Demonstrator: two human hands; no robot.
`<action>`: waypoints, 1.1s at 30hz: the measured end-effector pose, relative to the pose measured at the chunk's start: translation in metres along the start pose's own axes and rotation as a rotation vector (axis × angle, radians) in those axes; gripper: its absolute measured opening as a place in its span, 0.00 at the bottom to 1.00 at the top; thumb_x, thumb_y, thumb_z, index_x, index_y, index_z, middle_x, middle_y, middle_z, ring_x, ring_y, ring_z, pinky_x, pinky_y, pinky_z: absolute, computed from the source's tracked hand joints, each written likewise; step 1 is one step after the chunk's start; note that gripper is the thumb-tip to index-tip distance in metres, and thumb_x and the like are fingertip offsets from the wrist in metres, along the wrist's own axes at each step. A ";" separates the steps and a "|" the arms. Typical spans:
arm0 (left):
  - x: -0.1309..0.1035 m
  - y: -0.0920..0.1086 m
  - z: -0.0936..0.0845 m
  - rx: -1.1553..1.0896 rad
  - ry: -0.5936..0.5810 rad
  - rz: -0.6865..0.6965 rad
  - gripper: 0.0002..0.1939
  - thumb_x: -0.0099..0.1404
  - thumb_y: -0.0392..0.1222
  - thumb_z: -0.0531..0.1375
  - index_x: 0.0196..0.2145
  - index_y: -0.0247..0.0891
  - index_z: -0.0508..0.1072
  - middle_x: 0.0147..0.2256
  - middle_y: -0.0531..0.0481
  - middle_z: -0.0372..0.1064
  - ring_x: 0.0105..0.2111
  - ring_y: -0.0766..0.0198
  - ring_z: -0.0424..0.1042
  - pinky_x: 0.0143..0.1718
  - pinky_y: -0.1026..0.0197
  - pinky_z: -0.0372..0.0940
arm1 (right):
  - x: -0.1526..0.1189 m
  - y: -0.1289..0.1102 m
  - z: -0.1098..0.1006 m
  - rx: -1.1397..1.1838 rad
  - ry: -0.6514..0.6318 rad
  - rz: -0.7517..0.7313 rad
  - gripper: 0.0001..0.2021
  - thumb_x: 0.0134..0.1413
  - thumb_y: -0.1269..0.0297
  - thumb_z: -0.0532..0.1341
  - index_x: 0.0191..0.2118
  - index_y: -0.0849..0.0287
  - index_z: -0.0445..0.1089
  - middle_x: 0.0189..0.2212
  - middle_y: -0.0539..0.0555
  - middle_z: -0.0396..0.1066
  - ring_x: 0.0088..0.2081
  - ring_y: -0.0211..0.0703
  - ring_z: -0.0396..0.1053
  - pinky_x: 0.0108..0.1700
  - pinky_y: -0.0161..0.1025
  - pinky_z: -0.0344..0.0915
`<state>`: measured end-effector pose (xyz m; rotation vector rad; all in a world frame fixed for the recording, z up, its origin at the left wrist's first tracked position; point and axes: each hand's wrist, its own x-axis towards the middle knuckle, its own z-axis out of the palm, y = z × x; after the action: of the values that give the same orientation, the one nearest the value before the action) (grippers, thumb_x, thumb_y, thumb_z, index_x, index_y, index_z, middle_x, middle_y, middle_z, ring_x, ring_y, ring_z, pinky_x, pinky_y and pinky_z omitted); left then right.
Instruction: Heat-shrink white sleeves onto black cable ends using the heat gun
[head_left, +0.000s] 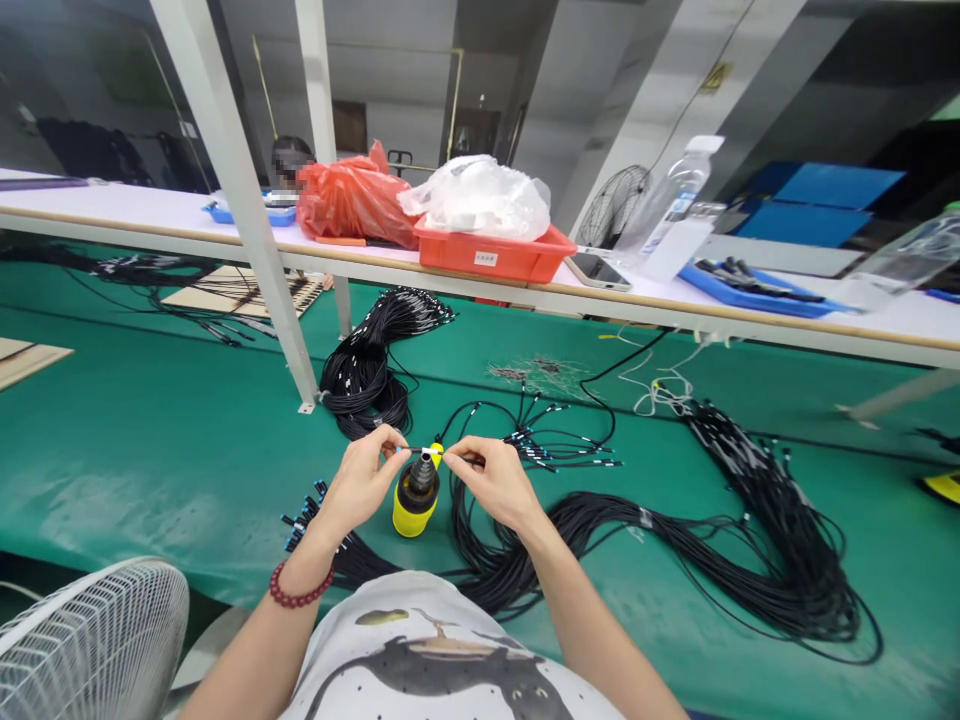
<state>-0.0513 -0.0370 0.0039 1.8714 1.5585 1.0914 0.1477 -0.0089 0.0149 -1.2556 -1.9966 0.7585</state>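
Between my two hands a thin black cable (414, 449) with a white sleeve on it is stretched level. My left hand (366, 478) pinches it at the left, near a blue bit, and my right hand (496, 482) pinches it at the right. Just below the white sleeve stands a yellow and black heat gun (414, 512), its ridged dark nozzle pointing up. I cannot tell whether the sleeve touches the nozzle. To the right of the gun, several cable ends (555, 440) with blue and white marks fan out on the green mat.
A thick bundle of black cables (600, 515) runs across the green mat (187, 420) to the right. Another coiled bundle (360, 380) lies behind my left hand. Overhead, a shelf carries a red tray (487, 255) and a phone (598, 270). A white fan (97, 640) stands at lower left.
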 end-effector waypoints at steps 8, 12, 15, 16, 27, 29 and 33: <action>0.001 0.008 -0.002 0.153 -0.068 -0.040 0.24 0.70 0.53 0.44 0.23 0.39 0.66 0.21 0.53 0.66 0.24 0.64 0.63 0.29 0.62 0.52 | -0.001 -0.001 -0.004 0.027 -0.005 -0.043 0.09 0.55 0.63 0.60 0.28 0.59 0.75 0.26 0.50 0.76 0.28 0.38 0.69 0.30 0.33 0.58; 0.000 0.006 0.000 0.085 -0.049 -0.011 0.21 0.69 0.51 0.47 0.23 0.39 0.64 0.21 0.55 0.63 0.23 0.66 0.61 0.28 0.63 0.52 | 0.000 -0.001 -0.004 0.037 -0.001 -0.035 0.08 0.54 0.64 0.61 0.28 0.59 0.75 0.26 0.50 0.76 0.28 0.39 0.69 0.30 0.33 0.59; -0.001 0.001 0.002 -0.001 -0.034 -0.002 0.17 0.68 0.51 0.50 0.26 0.39 0.65 0.22 0.56 0.63 0.24 0.67 0.61 0.28 0.64 0.53 | 0.000 -0.002 -0.006 0.041 -0.009 -0.023 0.07 0.54 0.65 0.61 0.29 0.59 0.76 0.27 0.51 0.77 0.29 0.40 0.71 0.31 0.33 0.61; -0.001 0.000 0.003 -0.026 -0.030 -0.001 0.15 0.67 0.50 0.51 0.28 0.39 0.66 0.23 0.56 0.64 0.25 0.66 0.61 0.29 0.64 0.54 | 0.000 -0.002 -0.006 0.039 -0.014 -0.026 0.07 0.54 0.65 0.61 0.30 0.58 0.76 0.28 0.51 0.77 0.30 0.40 0.72 0.31 0.33 0.62; 0.002 0.003 0.001 0.104 -0.036 -0.037 0.22 0.70 0.53 0.46 0.22 0.39 0.64 0.20 0.55 0.63 0.22 0.66 0.61 0.28 0.62 0.51 | -0.002 -0.003 -0.004 0.074 0.025 -0.047 0.06 0.52 0.67 0.61 0.28 0.58 0.76 0.27 0.51 0.77 0.30 0.40 0.72 0.32 0.34 0.63; 0.003 0.002 0.003 0.083 -0.031 -0.034 0.21 0.69 0.52 0.47 0.23 0.39 0.64 0.20 0.56 0.62 0.23 0.66 0.61 0.28 0.62 0.51 | -0.002 -0.002 -0.004 0.076 0.030 -0.050 0.06 0.52 0.67 0.62 0.28 0.58 0.76 0.27 0.51 0.77 0.30 0.40 0.72 0.32 0.34 0.63; 0.002 -0.003 0.006 -0.036 -0.007 -0.011 0.15 0.67 0.51 0.51 0.28 0.39 0.65 0.23 0.56 0.63 0.25 0.66 0.61 0.29 0.63 0.54 | 0.000 0.001 -0.003 0.084 0.045 -0.043 0.04 0.50 0.68 0.63 0.28 0.58 0.76 0.27 0.51 0.77 0.30 0.41 0.72 0.34 0.34 0.64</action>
<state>-0.0482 -0.0337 -0.0017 1.8393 1.5328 1.0996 0.1508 -0.0084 0.0154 -1.1676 -1.9299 0.7785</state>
